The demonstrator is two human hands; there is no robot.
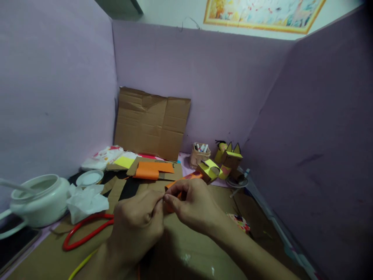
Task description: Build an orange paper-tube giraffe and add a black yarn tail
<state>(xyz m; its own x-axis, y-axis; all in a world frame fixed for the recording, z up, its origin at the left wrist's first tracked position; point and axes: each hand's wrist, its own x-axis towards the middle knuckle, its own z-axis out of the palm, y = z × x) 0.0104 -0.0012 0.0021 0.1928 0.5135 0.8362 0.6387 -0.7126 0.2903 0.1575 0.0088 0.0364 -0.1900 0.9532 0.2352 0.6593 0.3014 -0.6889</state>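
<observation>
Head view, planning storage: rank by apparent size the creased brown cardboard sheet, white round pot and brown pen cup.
1. creased brown cardboard sheet
2. white round pot, nearer the camera, so flattered
3. brown pen cup

two hands (136, 227) (194, 206), one strip (185, 178), one pot (39, 200)

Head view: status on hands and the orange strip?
Left hand and right hand meet, fingers pinching orange strip. Held above cardboard. Red tube lies left, apart.
</observation>
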